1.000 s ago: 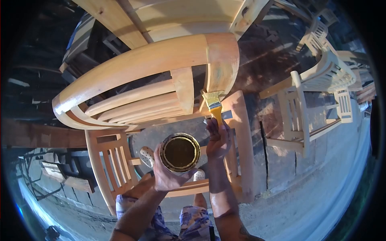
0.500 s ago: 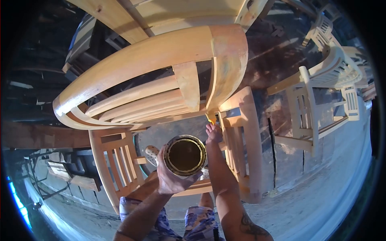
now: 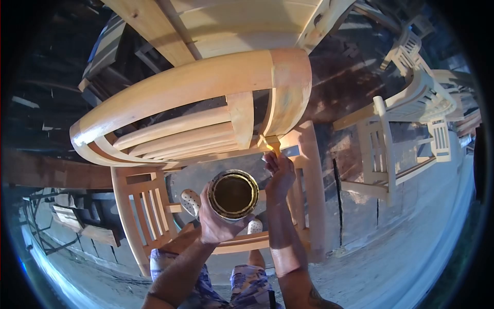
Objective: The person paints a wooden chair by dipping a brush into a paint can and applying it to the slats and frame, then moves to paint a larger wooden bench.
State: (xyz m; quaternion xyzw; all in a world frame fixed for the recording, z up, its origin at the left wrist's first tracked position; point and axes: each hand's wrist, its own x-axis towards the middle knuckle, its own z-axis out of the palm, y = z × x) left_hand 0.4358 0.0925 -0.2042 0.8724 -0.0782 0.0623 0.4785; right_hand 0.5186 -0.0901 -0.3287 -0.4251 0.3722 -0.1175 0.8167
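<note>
An open round can [image 3: 233, 194] with dark liquid inside is held from below and the side by my left hand [image 3: 218, 226]. My right hand [image 3: 279, 172] grips a small yellow brush [image 3: 272, 145]. The brush tip touches or is very close to the lower right corner of the wooden chair's backrest [image 3: 288, 92]. Curved horizontal slats [image 3: 180, 135] fill the middle of the backrest. The chair's slatted side [image 3: 149, 211] stands left of the can, and its other side [image 3: 314, 190] is right of my right hand.
Other pale wooden chairs [image 3: 383, 149] stand at the right. A large wooden piece [image 3: 242, 26] lies beyond the backrest. Wood scraps [image 3: 95, 232] are at the left. My feet in white clogs [image 3: 190, 202] are under the can.
My right hand has come up slightly with the brush, which now shows more fully at the backrest corner. The view has shifted, so the backrest sits a little lower.
</note>
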